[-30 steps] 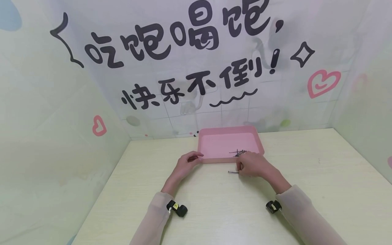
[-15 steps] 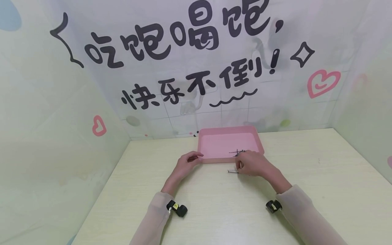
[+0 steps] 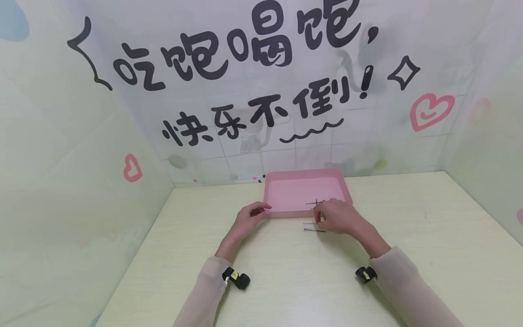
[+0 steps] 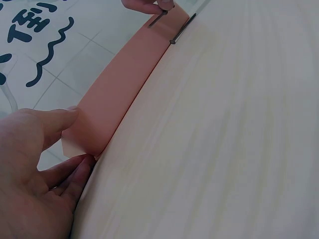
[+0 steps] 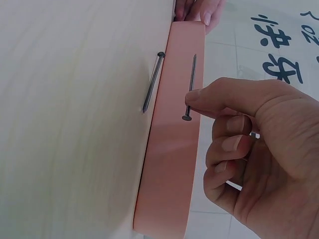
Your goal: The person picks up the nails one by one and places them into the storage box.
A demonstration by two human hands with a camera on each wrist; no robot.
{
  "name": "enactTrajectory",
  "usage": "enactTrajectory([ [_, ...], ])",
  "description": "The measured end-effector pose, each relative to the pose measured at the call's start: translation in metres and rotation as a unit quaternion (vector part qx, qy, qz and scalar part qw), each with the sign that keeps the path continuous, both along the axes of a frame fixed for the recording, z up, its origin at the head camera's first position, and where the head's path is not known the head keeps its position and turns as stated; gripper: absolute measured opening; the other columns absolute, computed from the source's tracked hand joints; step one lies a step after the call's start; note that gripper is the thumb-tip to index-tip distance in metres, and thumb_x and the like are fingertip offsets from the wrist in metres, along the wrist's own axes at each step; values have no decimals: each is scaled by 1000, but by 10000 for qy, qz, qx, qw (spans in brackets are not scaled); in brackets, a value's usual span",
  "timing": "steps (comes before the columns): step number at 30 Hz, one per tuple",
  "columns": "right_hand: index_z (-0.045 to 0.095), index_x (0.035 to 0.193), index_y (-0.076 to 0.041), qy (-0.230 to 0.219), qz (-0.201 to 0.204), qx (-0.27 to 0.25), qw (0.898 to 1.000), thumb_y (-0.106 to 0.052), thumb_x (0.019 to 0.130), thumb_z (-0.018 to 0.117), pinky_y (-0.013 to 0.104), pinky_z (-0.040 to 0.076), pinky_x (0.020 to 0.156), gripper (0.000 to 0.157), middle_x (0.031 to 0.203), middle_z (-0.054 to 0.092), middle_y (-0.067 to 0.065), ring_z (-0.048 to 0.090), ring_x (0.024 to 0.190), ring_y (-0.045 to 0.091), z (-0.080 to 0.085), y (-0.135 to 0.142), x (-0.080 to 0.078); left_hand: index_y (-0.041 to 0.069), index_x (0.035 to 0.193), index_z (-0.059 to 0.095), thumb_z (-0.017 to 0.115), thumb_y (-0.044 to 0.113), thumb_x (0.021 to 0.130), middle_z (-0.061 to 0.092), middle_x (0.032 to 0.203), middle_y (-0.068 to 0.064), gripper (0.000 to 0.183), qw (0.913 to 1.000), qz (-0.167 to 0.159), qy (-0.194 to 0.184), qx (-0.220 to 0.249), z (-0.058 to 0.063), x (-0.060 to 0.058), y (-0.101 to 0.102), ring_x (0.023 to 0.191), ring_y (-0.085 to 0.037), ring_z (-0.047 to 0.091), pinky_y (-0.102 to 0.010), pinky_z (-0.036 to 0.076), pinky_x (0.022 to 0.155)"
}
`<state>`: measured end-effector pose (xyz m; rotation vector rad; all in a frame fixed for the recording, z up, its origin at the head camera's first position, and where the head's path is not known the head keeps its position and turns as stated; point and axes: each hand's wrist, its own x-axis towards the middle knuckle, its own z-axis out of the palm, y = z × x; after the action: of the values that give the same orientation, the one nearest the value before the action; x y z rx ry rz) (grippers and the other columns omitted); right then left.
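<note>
A shallow pink tray [image 3: 292, 214] stands at the back of the table against the wall sheet. My left hand [image 3: 250, 218] holds its near left corner, thumb at the rim and fingers low by the base. Between thumb and forefinger, my right hand [image 3: 340, 217] pinches a nail [image 5: 192, 82] close to its head, in front of the tray's near wall. Its other fingers are curled. One more nail [image 5: 153, 82] lies on the table just before that wall. Inside the tray's near right part lie several dark nails [image 3: 313, 203], partly hidden by the right hand.
The pale wooden table [image 3: 294, 281] reaches back to a printed sheet [image 3: 229, 159] with black lettering, and similar sheets close off both sides. Each wrist carries a small black camera.
The right hand has picked the pinched nail up from beside the other one and raised it slightly toward the tray. The second nail stays on the table. The left hand and tray have not moved.
</note>
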<state>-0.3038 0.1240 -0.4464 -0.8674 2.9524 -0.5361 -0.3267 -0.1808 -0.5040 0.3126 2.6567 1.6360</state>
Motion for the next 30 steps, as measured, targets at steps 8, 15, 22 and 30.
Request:
enactTrajectory([
  [8, 72, 81, -17, 252, 34, -114, 9996, -8, 85, 73, 26, 45, 63, 10, 73, 65, -7, 51, 65, 10, 1, 1, -2, 17, 118, 76, 69, 22, 99, 74, 116, -3, 20, 10000, 11, 6, 33, -1, -1, 0, 107, -15, 66, -37, 51, 99],
  [15, 77, 86, -14, 387, 5, -230, 9990, -7, 85, 72, 23, 41, 59, 9, 71, 67, -8, 48, 61, 8, 1, 2, -4, 19, 118, 76, 69, 21, 99, 74, 117, -2, 20, 10000, -1, -30, 43, 1, 0, 0, 107, -16, 66, -37, 51, 100],
  [22, 77, 88, -16, 553, -259, -116, 9981, -11, 86, 73, 24, 34, 50, 7, 69, 66, -8, 47, 61, 8, 5, 3, -2, 20, 118, 76, 70, 22, 99, 74, 116, -2, 20, 10000, 1, -37, 47, 0, 0, 0, 107, -16, 66, -38, 51, 100],
  [30, 76, 87, -19, 653, -588, -137, 9960, -17, 89, 75, 33, 42, 52, 3, 86, 76, -4, 56, 66, 10, 6, 5, -3, 19, 118, 76, 70, 23, 99, 74, 118, -2, 21, 10000, -10, -49, 38, 1, 0, 0, 109, -17, 66, -41, 51, 103],
])
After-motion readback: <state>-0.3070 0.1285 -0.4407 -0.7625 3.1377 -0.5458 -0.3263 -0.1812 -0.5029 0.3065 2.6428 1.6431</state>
